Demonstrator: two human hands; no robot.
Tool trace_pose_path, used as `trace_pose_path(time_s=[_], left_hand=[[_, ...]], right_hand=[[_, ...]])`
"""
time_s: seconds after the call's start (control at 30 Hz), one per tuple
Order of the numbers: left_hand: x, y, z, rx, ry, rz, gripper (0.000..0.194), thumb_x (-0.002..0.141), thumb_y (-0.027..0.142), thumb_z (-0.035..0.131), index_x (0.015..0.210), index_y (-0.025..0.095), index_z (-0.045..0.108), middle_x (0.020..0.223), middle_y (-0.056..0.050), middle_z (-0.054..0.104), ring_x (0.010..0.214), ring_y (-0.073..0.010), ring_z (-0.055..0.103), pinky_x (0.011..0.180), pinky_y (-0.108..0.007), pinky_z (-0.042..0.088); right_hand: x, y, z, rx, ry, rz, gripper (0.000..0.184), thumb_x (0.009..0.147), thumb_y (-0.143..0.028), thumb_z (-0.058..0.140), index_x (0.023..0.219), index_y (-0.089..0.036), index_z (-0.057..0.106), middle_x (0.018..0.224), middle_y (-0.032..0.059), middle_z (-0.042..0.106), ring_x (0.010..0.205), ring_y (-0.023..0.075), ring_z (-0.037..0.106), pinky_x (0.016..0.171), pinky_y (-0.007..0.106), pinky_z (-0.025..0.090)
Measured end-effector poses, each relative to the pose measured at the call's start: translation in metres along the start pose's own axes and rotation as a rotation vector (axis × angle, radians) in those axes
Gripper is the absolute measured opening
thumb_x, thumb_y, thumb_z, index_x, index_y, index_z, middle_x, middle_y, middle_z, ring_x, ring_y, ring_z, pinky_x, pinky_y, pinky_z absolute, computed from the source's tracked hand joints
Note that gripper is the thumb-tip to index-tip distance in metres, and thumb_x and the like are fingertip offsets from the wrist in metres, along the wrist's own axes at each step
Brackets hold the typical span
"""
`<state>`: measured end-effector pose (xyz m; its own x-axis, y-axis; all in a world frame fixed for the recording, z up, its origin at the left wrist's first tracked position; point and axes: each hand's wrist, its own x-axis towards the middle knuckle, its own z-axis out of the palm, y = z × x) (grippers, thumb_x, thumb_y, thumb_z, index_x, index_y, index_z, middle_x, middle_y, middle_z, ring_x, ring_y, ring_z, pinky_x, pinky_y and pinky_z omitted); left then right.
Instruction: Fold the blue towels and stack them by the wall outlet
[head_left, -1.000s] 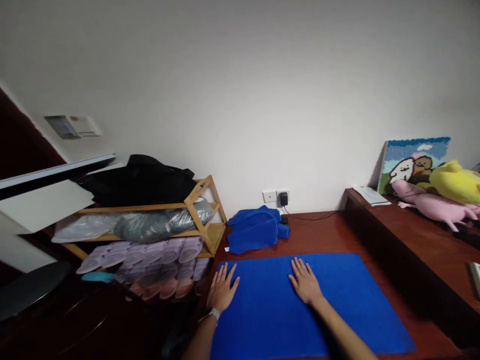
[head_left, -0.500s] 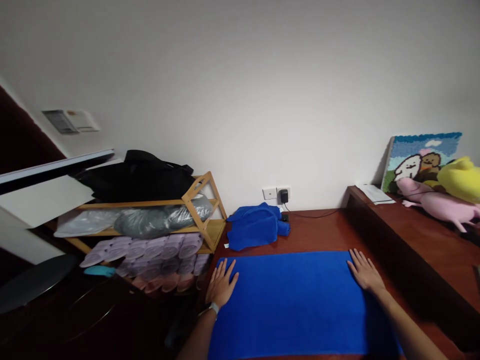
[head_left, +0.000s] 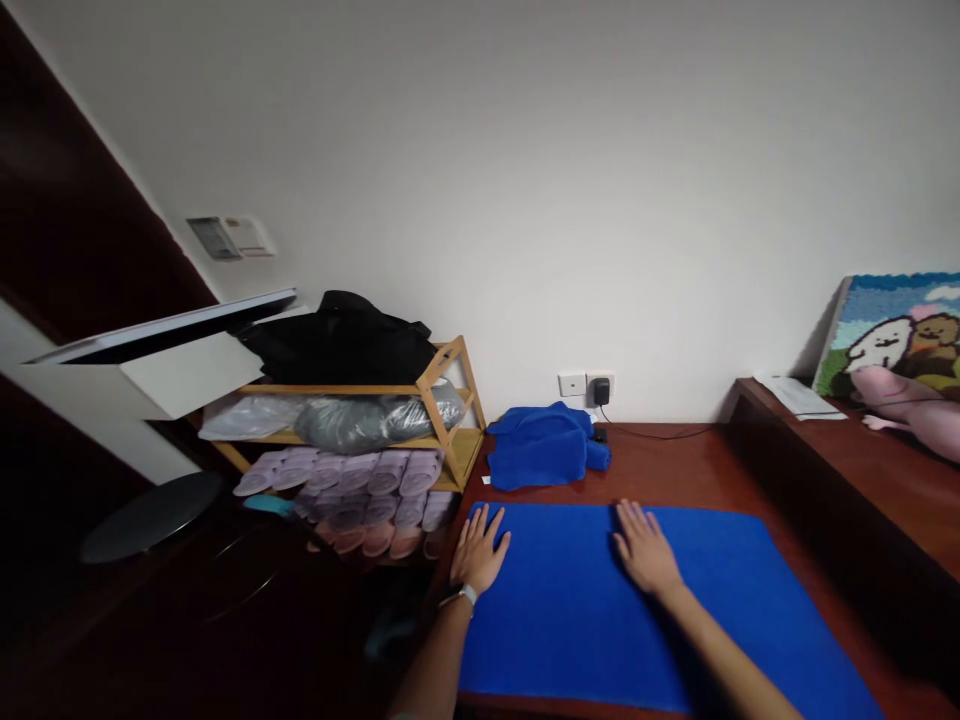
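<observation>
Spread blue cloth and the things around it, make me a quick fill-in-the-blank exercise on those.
The right hand lies palm ____ on the spread blue cloth.
The wristband is on the ____ wrist.
The black bag sits on the ____ level of the wooden shoe rack.

Missing words: down; left; top.

Looks like a home, this one, a lived-in room! There's the wooden shoe rack [head_left: 469, 457], rows of lilac slippers [head_left: 352, 470] lined up below, a black bag [head_left: 345, 345] slumped on top. And over on the right, pure domestic comfort: a pink plush toy [head_left: 926, 408] lying before a fluffy picture [head_left: 877, 335] of cartoon animals, while a black charger [head_left: 601, 391] fills the wall socket [head_left: 573, 385].
</observation>
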<state>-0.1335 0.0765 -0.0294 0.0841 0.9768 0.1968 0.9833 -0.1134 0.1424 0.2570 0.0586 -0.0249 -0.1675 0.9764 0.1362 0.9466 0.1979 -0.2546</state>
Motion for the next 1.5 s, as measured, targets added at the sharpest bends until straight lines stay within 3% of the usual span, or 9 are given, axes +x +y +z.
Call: trace_pose_path(time_s=[0.13,0.23,0.53,0.63,0.97,1.17,1.3,1.4,1.5], left_hand=[[0.000,-0.001,0.001,-0.006,0.001,-0.006,0.058,0.103,0.053,0.038,0.156,0.029,0.041,0.168,-0.007,0.034,0.154,-0.0273,0.029,0.126,-0.049,0.023],[0.001,-0.002,0.002,0.004,0.012,0.002,0.058,0.103,0.054,0.037,0.156,0.030,0.041,0.167,-0.007,0.035,0.154,-0.0271,0.029,0.125,-0.050,0.024],[0.003,-0.003,0.004,0.017,0.028,0.000,0.058,0.102,0.053,0.039,0.155,0.031,0.042,0.166,-0.006,0.037,0.154,-0.0254,0.031,0.125,-0.048,0.025],[0.005,-0.004,0.003,0.020,0.018,-0.003,0.058,0.102,0.053,0.039,0.155,0.030,0.042,0.166,-0.007,0.036,0.154,-0.0252,0.031,0.125,-0.049,0.025],[0.010,-0.009,0.012,0.055,0.048,0.008,0.058,0.101,0.053,0.037,0.154,0.031,0.044,0.165,-0.005,0.040,0.153,-0.0255,0.033,0.124,-0.049,0.026],[0.017,0.003,-0.009,0.142,0.057,0.084,0.059,0.096,0.046,0.038,0.149,0.025,0.052,0.155,-0.009,0.053,0.147,-0.0316,0.043,0.123,-0.054,0.026],[0.010,0.074,-0.032,0.063,0.067,0.198,0.053,0.092,0.031,0.042,0.140,0.022,0.061,0.144,-0.011,0.063,0.135,-0.0320,0.054,0.117,-0.051,0.037],[-0.020,0.182,-0.031,-0.142,-0.007,0.423,0.042,0.093,0.020,0.039,0.120,0.027,0.071,0.119,-0.009,0.073,0.113,-0.0266,0.063,0.104,-0.045,0.047],[-0.065,0.311,-0.001,-0.315,-0.072,0.610,0.026,0.093,0.024,0.051,0.106,0.029,0.072,0.100,-0.007,0.072,0.100,-0.0258,0.061,0.095,-0.044,0.047]], right_hand=[[0.013,-0.067,0.015,0.078,-0.105,-0.054,0.071,0.103,-0.057,0.019,0.162,-0.019,0.028,0.168,0.0061,0.026,0.157,0.0238,0.019,0.128,0.047,0.012],[0.010,-0.046,0.016,0.029,-0.118,0.073,0.073,0.102,-0.056,0.019,0.162,-0.015,0.026,0.168,0.0077,0.025,0.157,0.0245,0.017,0.128,0.047,0.010],[-0.058,0.210,-0.015,-0.142,-0.114,0.407,0.075,0.096,-0.054,0.023,0.163,-0.020,0.025,0.170,0.0029,0.022,0.157,0.0252,0.015,0.127,0.049,0.017],[-0.073,0.258,-0.021,-0.114,-0.114,0.412,0.077,0.095,-0.056,0.023,0.163,-0.022,0.023,0.171,0.0018,0.021,0.157,0.0217,0.016,0.127,0.045,0.017],[-0.073,0.252,-0.027,-0.091,-0.068,0.414,0.073,0.098,-0.060,0.022,0.162,-0.025,0.026,0.171,0.0042,0.020,0.157,0.0186,0.016,0.128,0.042,0.013],[-0.070,0.255,-0.038,0.009,-0.068,0.444,0.074,0.099,-0.061,0.021,0.162,-0.024,0.027,0.169,0.0025,0.025,0.157,0.0174,0.019,0.128,0.042,0.015],[-0.069,0.262,-0.041,0.120,-0.075,0.428,0.073,0.099,-0.058,0.020,0.162,-0.022,0.029,0.169,0.0001,0.026,0.157,0.0168,0.017,0.128,0.040,0.014],[-0.070,0.267,-0.041,0.177,-0.029,0.410,0.069,0.099,-0.056,0.021,0.160,-0.024,0.033,0.167,-0.0011,0.030,0.156,0.0177,0.021,0.128,0.042,0.016],[-0.070,0.268,-0.041,0.208,-0.004,0.395,0.066,0.100,-0.052,0.024,0.158,-0.026,0.038,0.165,-0.0020,0.034,0.155,0.0188,0.024,0.127,0.044,0.019]])
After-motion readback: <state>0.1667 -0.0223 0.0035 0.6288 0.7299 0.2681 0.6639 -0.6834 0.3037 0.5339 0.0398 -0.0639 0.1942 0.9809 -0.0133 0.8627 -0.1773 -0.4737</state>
